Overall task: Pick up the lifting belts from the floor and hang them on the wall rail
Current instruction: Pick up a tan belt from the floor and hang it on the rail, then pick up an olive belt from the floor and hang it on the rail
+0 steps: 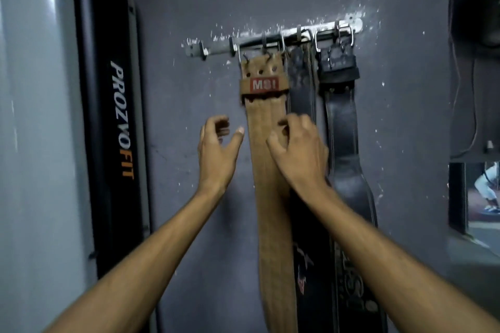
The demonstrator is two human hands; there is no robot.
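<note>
**Three belts on the rail, both hands raised in front of them**

A dark grey wall point(405, 89) fills most of the frame, chipped white around the fixings near the top centre. A pale grey column point(35, 130) runs down the left edge. Beside it stands a tall black panel point(108, 35) with "PROZVOFIT" printed down its length.

Three lifting belts hang side by side at centre frame. The tan belt point(270, 211) is leftmost and drops past the bottom edge. The middle black belt point(301, 94) hangs just to its right, partly behind it. The right black belt point(342, 121) hangs just beside that one and widens lower down. Their metal buckles hook over a pale metal rail point(216, 48), which slants up from centre left to upper right.

Both bare forearms rise from the bottom corners. The left hand point(216, 151) is just left of the tan belt with its fingers loosely curled around nothing and its thumb tip near the belt's edge. The right hand point(300, 151) lies in front of the tan and middle belts with bent fingers. Blur hides whether it grips or only touches them.

A red "MSI" tag point(264, 84) sits on the tan belt's loop, below the buckle.
</note>
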